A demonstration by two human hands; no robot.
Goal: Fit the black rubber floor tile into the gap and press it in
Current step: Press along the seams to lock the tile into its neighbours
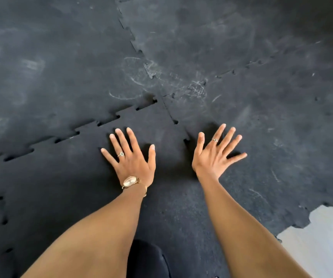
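The black rubber floor tile (65, 177) lies in the near left part of the floor, among other interlocking black tiles. Its far toothed edge (93, 125) sits slightly raised, with dark slits along the seam. The right seam (181, 133) also shows small holes between the teeth. My left hand (131, 157) rests flat on the tile, fingers spread, with a ring and a gold watch. My right hand (213, 155) has its fingers spread, just right of the seam on the neighbouring tile; it seems slightly lifted, casting a shadow.
Scuffed black tiles (221, 57) with chalky marks cover the floor ahead. Bare pale floor (326, 237) shows at the lower right, past a jagged tile edge. A dark-clothed knee (147, 259) is at the bottom centre.
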